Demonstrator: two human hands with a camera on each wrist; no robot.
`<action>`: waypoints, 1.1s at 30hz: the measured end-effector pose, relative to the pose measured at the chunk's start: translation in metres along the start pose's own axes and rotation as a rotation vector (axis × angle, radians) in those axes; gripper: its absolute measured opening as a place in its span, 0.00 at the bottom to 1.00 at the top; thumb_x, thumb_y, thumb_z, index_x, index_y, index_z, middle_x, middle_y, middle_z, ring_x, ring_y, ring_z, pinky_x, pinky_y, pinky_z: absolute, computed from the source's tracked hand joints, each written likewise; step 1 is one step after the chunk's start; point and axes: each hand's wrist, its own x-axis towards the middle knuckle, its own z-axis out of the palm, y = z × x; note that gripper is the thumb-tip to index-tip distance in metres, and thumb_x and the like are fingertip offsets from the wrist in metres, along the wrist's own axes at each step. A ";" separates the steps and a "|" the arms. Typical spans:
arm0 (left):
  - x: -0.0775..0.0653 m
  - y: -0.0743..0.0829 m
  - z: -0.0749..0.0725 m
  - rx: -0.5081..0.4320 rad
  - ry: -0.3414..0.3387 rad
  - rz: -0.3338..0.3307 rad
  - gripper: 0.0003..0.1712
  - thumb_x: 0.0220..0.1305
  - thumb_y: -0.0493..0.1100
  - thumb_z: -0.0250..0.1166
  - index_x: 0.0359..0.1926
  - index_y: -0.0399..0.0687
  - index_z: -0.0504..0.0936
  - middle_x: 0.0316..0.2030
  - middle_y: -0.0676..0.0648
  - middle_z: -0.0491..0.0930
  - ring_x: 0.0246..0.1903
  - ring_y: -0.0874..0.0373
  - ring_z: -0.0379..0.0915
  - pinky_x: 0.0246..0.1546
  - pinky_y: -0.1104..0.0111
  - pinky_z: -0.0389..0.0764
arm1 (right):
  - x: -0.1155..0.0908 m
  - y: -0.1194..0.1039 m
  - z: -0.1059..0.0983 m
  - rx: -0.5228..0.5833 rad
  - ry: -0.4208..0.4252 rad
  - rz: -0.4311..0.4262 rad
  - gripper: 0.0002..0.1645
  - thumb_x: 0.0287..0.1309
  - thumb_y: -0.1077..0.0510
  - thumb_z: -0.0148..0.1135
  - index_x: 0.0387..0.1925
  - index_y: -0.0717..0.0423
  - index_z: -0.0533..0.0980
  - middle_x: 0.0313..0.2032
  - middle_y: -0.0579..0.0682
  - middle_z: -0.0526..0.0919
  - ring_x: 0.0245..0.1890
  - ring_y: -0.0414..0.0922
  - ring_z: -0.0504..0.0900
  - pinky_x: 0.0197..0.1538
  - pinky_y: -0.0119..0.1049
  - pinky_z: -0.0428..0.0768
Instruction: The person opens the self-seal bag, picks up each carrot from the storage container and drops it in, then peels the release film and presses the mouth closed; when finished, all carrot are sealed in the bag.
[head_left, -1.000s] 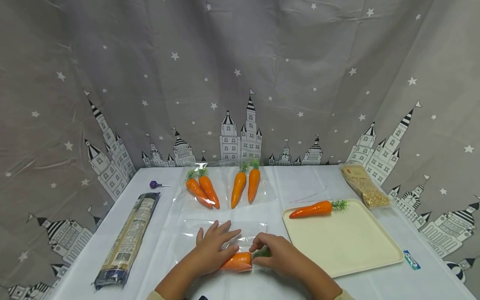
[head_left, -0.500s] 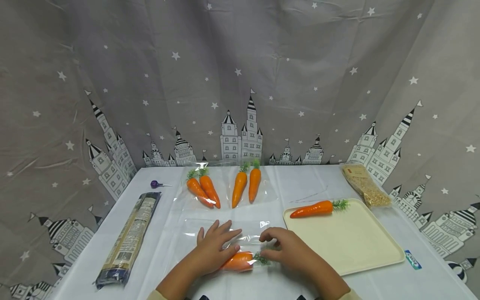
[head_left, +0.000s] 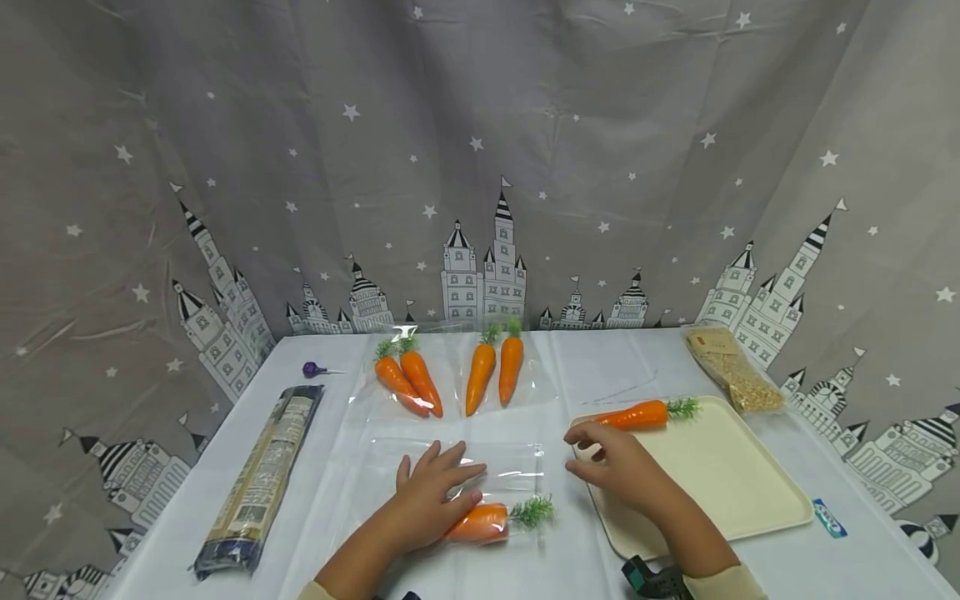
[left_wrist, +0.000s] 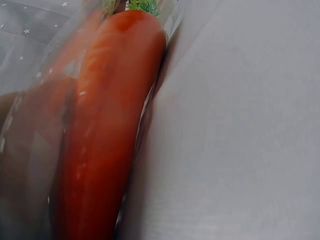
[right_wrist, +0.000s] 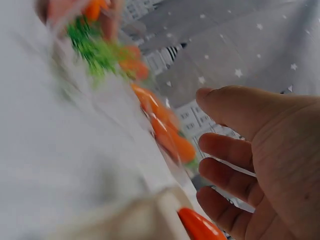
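My left hand (head_left: 433,502) lies with spread fingers on a clear plastic bag (head_left: 517,461) near the front of the table. Under its thumb side lies an orange carrot (head_left: 483,523), whose green top pokes toward the bag's right side; the left wrist view shows this carrot (left_wrist: 112,125) close up behind clear plastic. My right hand (head_left: 618,467) hovers at the left edge of the cream tray (head_left: 720,492), fingers loosely bent and holding nothing. On that tray a second carrot (head_left: 637,415) lies at the back left, its tip hidden behind the right hand.
Behind the hands, two clear bags hold carrots (head_left: 412,383), two in each. A long packet (head_left: 258,479) lies on the left, with a purple lollipop (head_left: 315,369) beyond it. A bag of grains (head_left: 731,371) sits at the back right, and a small blue-green packet (head_left: 829,518) right of the tray.
My right hand has left the carrot's green top and moved right to the tray's edge, so the leaves now show. My left hand has stayed on the bag.
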 end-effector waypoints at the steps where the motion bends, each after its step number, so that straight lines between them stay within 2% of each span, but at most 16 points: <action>1: 0.000 0.000 0.000 0.001 0.002 0.001 0.27 0.71 0.68 0.61 0.67 0.73 0.81 0.78 0.46 0.64 0.80 0.32 0.44 0.70 0.23 0.31 | 0.001 0.003 -0.003 -0.005 0.015 0.001 0.18 0.64 0.57 0.73 0.54 0.56 0.82 0.52 0.50 0.86 0.53 0.51 0.84 0.53 0.45 0.85; 7: 0.000 0.000 -0.001 -0.002 0.021 0.018 0.26 0.72 0.66 0.62 0.66 0.71 0.81 0.78 0.45 0.65 0.80 0.32 0.45 0.70 0.23 0.32 | 0.004 0.022 -0.024 -0.033 0.089 0.040 0.22 0.65 0.56 0.73 0.58 0.56 0.80 0.53 0.53 0.87 0.51 0.51 0.85 0.54 0.47 0.84; 10: -0.001 0.000 -0.002 -0.002 0.021 0.021 0.25 0.72 0.65 0.61 0.66 0.70 0.82 0.78 0.45 0.65 0.80 0.32 0.45 0.70 0.23 0.32 | 0.007 0.032 -0.035 -0.042 0.124 0.055 0.24 0.64 0.56 0.73 0.59 0.58 0.79 0.54 0.57 0.86 0.51 0.52 0.87 0.54 0.51 0.84; 19: -0.002 0.000 -0.002 -0.002 0.016 0.030 0.26 0.73 0.65 0.61 0.67 0.70 0.81 0.78 0.45 0.65 0.80 0.31 0.46 0.69 0.22 0.33 | 0.009 0.057 -0.069 -0.104 0.198 0.143 0.28 0.67 0.54 0.70 0.65 0.58 0.75 0.63 0.62 0.79 0.63 0.63 0.77 0.65 0.65 0.74; 25: -0.001 -0.001 -0.001 0.002 0.010 0.032 0.26 0.73 0.66 0.59 0.67 0.71 0.81 0.78 0.45 0.65 0.80 0.31 0.46 0.69 0.22 0.33 | 0.004 0.080 -0.074 -0.160 0.253 0.150 0.30 0.66 0.56 0.71 0.66 0.60 0.73 0.68 0.69 0.71 0.69 0.68 0.68 0.68 0.67 0.68; 30: -0.001 0.000 -0.002 0.001 0.001 0.024 0.26 0.73 0.67 0.59 0.67 0.71 0.81 0.78 0.45 0.65 0.80 0.31 0.46 0.69 0.22 0.33 | -0.001 0.091 -0.074 -0.192 0.293 0.159 0.32 0.64 0.56 0.72 0.65 0.62 0.72 0.69 0.70 0.69 0.70 0.71 0.63 0.68 0.70 0.60; 33: -0.002 0.002 -0.003 -0.001 -0.003 0.015 0.26 0.73 0.66 0.60 0.67 0.71 0.81 0.78 0.45 0.65 0.80 0.31 0.46 0.69 0.22 0.32 | -0.002 0.096 -0.074 -0.192 0.299 0.165 0.34 0.63 0.57 0.72 0.67 0.63 0.71 0.70 0.71 0.68 0.70 0.72 0.63 0.68 0.70 0.62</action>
